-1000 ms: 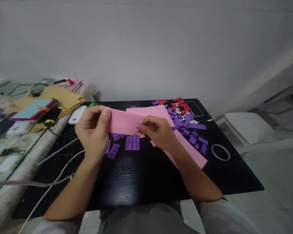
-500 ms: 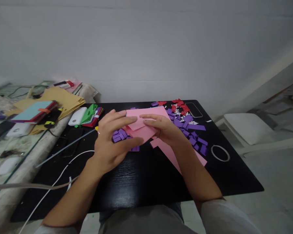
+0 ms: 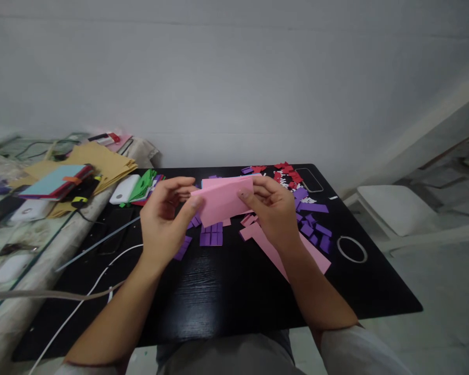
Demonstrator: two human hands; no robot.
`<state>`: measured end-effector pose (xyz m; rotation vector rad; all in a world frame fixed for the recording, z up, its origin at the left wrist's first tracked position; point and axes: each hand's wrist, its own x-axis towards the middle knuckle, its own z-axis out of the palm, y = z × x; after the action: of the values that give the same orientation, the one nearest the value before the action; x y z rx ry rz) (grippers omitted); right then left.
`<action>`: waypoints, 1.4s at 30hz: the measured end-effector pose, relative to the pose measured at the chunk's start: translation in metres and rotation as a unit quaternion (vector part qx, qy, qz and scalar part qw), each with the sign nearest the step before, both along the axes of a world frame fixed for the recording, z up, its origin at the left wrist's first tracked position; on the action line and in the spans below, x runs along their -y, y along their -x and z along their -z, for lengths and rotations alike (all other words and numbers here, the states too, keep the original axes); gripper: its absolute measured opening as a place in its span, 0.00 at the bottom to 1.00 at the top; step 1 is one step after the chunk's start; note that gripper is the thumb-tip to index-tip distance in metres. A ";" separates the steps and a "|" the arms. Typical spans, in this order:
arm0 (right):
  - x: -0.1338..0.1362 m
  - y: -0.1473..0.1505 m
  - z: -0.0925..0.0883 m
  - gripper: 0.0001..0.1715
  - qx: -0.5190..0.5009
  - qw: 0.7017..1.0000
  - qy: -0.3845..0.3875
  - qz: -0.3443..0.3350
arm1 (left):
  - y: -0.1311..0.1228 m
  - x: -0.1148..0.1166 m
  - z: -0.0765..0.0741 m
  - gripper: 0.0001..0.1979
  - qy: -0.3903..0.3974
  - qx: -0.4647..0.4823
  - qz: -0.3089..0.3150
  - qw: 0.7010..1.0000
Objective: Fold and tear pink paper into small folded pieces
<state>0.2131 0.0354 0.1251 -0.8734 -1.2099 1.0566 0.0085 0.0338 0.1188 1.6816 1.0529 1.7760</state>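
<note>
I hold a folded pink paper (image 3: 222, 200) up over the black table (image 3: 226, 291) with both hands. My left hand (image 3: 166, 219) pinches its left edge, thumb in front. The paper's right edge is pinched by my right hand (image 3: 271, 208). Under the paper lie small purple paper rectangles (image 3: 211, 234) in a neat block. More pink sheets (image 3: 281, 250) lie flat beneath my right wrist.
Loose purple pieces (image 3: 310, 219) and red scraps (image 3: 285, 172) are scattered at the table's back right, next to a phone (image 3: 310, 178) and a tape ring (image 3: 352, 249). Green and red papers (image 3: 143, 186), a white device (image 3: 123, 188), cables (image 3: 97, 271) and brown envelopes (image 3: 97, 159) fill the left.
The long pink strip was folded in half against the table, then lifted; my hands came closer together and now hold a shorter, doubled piece.
</note>
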 end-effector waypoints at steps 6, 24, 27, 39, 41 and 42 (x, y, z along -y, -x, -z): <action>0.003 0.000 -0.003 0.16 0.004 0.999 0.001 -0.037 | -0.001 0.003 -0.001 0.05 0.020 0.001 -0.049 0.999; -0.001 -0.004 0.002 0.07 0.011 0.997 -0.040 0.058 | -0.003 0.007 0.000 0.02 0.005 -0.031 -0.062 0.998; -0.002 -0.004 0.003 0.06 0.019 0.996 -0.045 0.069 | -0.003 0.008 -0.001 0.03 0.004 -0.031 -0.063 0.998; -0.001 -0.004 0.002 0.05 0.021 0.995 -0.057 0.074 | 0.000 0.008 -0.002 0.01 -0.004 -0.045 -0.075 0.996; -0.001 -0.005 0.004 0.05 0.021 0.996 -0.050 0.064 | 0.002 0.009 -0.002 0.01 -0.008 -0.050 -0.076 0.996; -0.001 -0.005 0.005 0.06 0.017 0.997 -0.047 0.057 | 0.002 0.009 -0.002 0.01 -0.012 -0.052 -0.076 0.996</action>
<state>0.2183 0.0364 0.1205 -0.8807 -1.2135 0.8889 0.0063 0.0252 0.1213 1.7671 1.2408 1.8164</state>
